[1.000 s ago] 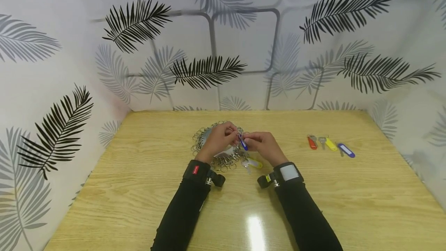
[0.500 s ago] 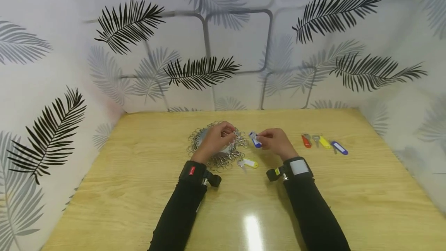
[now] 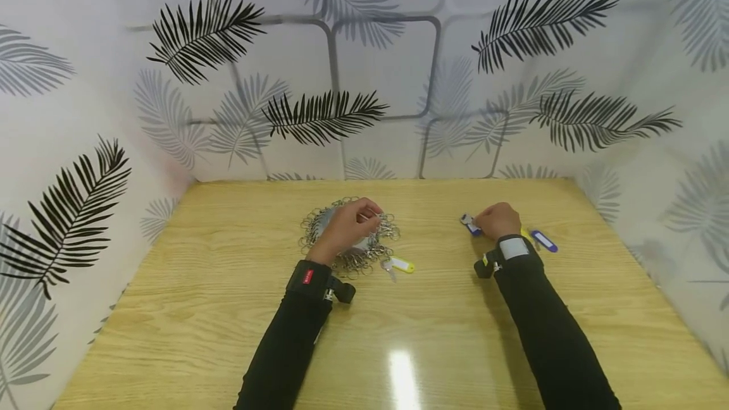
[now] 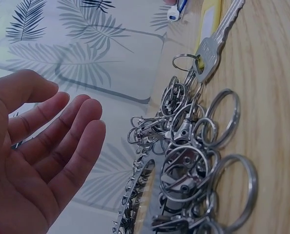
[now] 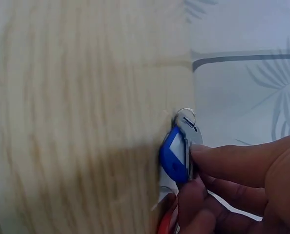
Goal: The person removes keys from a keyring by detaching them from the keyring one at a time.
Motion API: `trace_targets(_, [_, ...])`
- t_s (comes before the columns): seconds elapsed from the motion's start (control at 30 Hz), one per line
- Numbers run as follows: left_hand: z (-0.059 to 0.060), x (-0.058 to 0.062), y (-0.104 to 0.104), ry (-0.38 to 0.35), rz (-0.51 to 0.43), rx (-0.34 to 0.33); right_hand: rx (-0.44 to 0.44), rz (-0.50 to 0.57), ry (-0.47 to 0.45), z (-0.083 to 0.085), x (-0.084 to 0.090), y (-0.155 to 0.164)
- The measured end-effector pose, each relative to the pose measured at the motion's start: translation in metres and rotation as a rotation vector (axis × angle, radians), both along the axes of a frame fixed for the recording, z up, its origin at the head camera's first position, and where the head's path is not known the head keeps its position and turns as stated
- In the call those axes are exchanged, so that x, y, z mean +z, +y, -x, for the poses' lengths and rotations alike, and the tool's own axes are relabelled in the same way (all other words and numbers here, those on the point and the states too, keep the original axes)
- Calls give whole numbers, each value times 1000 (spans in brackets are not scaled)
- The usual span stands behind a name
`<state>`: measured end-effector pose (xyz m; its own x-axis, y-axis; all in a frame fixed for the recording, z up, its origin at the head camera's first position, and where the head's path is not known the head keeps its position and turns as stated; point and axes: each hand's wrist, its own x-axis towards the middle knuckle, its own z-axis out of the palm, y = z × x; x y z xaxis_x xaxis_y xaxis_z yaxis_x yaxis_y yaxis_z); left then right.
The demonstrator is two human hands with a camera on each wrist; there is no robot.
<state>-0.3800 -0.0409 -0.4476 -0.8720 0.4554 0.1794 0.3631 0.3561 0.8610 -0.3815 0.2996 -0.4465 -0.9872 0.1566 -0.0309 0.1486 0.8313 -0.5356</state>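
A blue tag with a key is being pinched by the right hand point(image 3: 498, 220), right of the ring pile point(image 3: 347, 239).

The blue tag point(image 5: 174, 158) and its key point(image 5: 190, 131) are being held between thumb and fingertips just above the counter point(image 3: 410, 334), well to the right of the ring pile. The left hand point(image 3: 347, 228) is being kept over the pile with fingers relaxed and spread, nothing being held. A yellow tag point(image 3: 401, 264) with a key is lying just right of the pile. Another blue tag point(image 3: 543, 240) is lying further right of the pile, just beyond the right hand.
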Motion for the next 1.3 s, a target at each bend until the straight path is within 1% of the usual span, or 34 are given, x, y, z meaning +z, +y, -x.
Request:
trace_targets(0.13, [-2,1,-2,-17,-9,13,-20,-73,16,4,-5,-2])
trace_targets(0.3, [-1,4,-3,15,-9,13,-48,-103,67,2,-3,-7])
trace_targets(0.43, [-1,7,-6,17,-11,17,-19,-103,146,-5,3,-22])
trace_targets(0.5, [-1,9,-8,16,-10,19,44,-87,157,-10,6,-36])
trace_targets(0.57, [-2,11,-10,18,-12,20,137,-63,134,-14,7,-54])
trace_targets(0.67, [-4,13,-14,32,5,31,291,-32,51,-22,7,-86])
trace_targets(0.73, [-6,13,-16,33,19,35,362,-25,-7,-29,5,-108])
trace_targets(0.77, [-8,13,-17,32,25,37,383,-27,-31,-32,2,-118])
trace_targets(0.87, [-11,13,-18,25,19,31,405,-31,-60,-40,-4,-141])
trace_targets(0.97, [-14,12,-19,16,1,19,385,-13,-41,-45,-10,-154])
trace_targets(1.03, [-15,11,-19,13,4,23,381,9,-23,-45,-13,-156])
trace_targets(1.1, [-14,10,-20,22,28,30,384,26,-15,-45,-14,-156])
trace_targets(1.2, [-13,9,-20,60,79,41,392,65,-25,-42,-12,-151])
trace_targets(1.3, [-11,10,-18,100,111,33,386,117,-26,-38,-6,-147])
